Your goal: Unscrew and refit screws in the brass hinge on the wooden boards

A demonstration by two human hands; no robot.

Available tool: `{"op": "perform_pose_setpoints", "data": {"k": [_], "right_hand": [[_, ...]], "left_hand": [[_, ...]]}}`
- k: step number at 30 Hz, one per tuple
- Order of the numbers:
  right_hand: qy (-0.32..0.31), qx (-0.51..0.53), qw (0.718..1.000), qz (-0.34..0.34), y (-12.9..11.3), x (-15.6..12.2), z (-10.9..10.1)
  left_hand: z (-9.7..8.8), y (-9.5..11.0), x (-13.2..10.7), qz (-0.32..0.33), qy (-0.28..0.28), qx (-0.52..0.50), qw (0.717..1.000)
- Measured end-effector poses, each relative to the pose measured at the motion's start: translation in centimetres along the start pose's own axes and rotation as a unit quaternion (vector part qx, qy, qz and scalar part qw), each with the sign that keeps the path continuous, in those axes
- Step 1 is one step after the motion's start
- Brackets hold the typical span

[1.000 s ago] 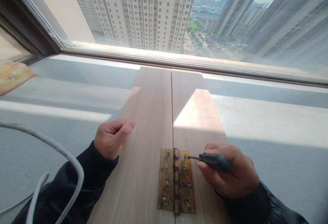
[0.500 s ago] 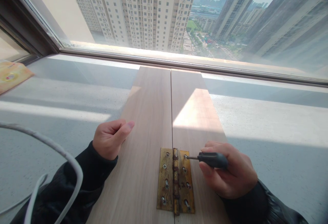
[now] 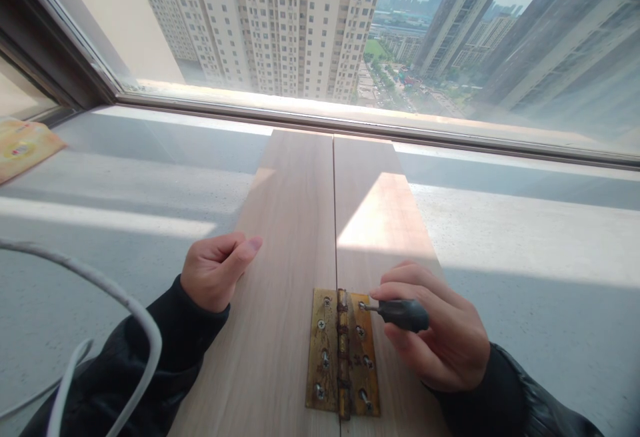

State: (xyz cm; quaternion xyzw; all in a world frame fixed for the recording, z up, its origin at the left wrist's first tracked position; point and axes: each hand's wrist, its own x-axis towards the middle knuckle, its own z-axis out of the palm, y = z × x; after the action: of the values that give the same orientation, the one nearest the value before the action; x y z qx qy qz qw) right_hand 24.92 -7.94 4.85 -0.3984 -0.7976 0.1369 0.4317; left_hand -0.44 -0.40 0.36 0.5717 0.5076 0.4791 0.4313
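Cable (image 3: 145,330): white, loops over the dark left sleeve at the near left edge of the ledge (image 3: 525,243).

Hinge (image 3: 343,353): brass, tarnished, lies flat across the seam at the near end of two boards (image 3: 285,223) laid side by side.

Screwdriver (image 3: 403,313): dark handle, lies almost level, tip seated in the top screw (image 3: 361,305) of the hinge's right leaf.

Right hand (image 3: 440,337): clamped round the screwdriver handle. It has slid left along the handle since half a second ago, and the forefinger and thumb now reach close to the shaft, a regrip with the tip unmoved on the same screw.

Left hand (image 3: 215,273): loosely curled, holds nothing, rests on the left board's outer edge, unchanged.

Packet (image 3: 23,147): yellow, at the ledge's far left corner.

Window (image 3: 320,30): beyond the far edge, facing tower blocks.
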Motion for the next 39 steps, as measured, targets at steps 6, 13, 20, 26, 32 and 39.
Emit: {"op": "perform_pose_setpoints", "data": {"k": [6,13,20,26,32,39], "right_hand": [[-0.023,0.099,0.995,0.013,0.5,-0.3,0.6],[-0.071,0.175,0.981,0.034,1.1,-0.2,0.8],[-0.110,0.220,0.967,0.061,1.1,0.1,0.7],[-0.128,0.269,0.950,0.093,1.7,0.4,0.7],[-0.150,0.289,0.939,0.114,1.9,0.3,0.9],[-0.083,0.209,0.973,0.044,1.8,-0.2,1.1]], "left_hand": [[0.0,0.0,0.0,0.003,0.002,0.004,1.000],[0.0,0.1,0.0,0.004,0.004,-0.002,1.000],[0.1,0.3,0.0,0.003,-0.006,0.008,1.000],[0.2,0.3,-0.1,0.001,-0.009,0.014,1.000],[0.1,0.2,0.0,0.004,-0.010,0.021,1.000],[0.1,0.1,0.0,0.005,-0.003,0.009,1.000]]}}
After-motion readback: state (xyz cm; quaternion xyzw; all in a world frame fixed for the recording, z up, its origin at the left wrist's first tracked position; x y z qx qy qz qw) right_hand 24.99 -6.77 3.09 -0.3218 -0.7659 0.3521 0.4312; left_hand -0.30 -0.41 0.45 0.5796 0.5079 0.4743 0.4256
